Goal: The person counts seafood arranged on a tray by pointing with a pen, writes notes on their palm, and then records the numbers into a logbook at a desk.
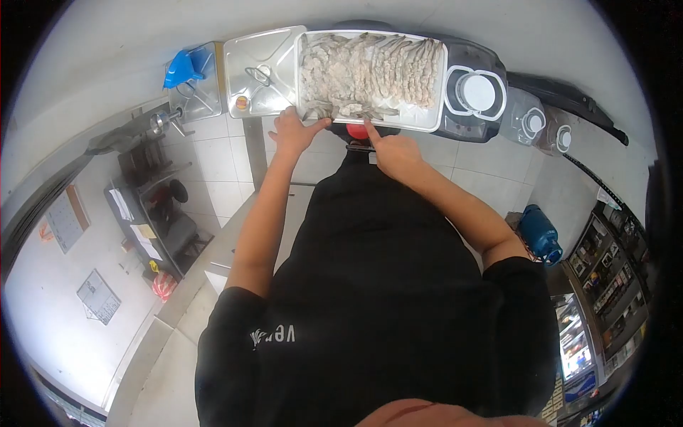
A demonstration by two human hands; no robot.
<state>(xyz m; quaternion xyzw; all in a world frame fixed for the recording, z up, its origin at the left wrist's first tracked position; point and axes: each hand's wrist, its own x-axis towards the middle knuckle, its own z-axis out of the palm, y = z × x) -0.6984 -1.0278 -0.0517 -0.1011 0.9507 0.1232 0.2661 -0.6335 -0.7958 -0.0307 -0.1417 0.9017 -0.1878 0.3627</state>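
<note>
A white tray point(442, 85) stands at the top of the head view, filled with rows of raw, greyish-pink shrimp point(370, 67). At its near left corner is my left hand point(290, 134), fingers apart and the thumb stretched along the near rim by the lowest shrimp. My right hand point(397, 155) is at the middle of the near edge. Its index finger points forward and touches the rim or the shrimp just behind it; the other fingers are partly hidden beneath the hand. No object shows in either hand.
Metal cans point(260, 53) stand left of the tray, with a blue funnel point(186, 69) on one. Right of it are a large jug with a white cap point(475, 92) and smaller bottles point(532, 122). A blue gas cylinder point(539, 233) and shelves point(608, 263) are at right.
</note>
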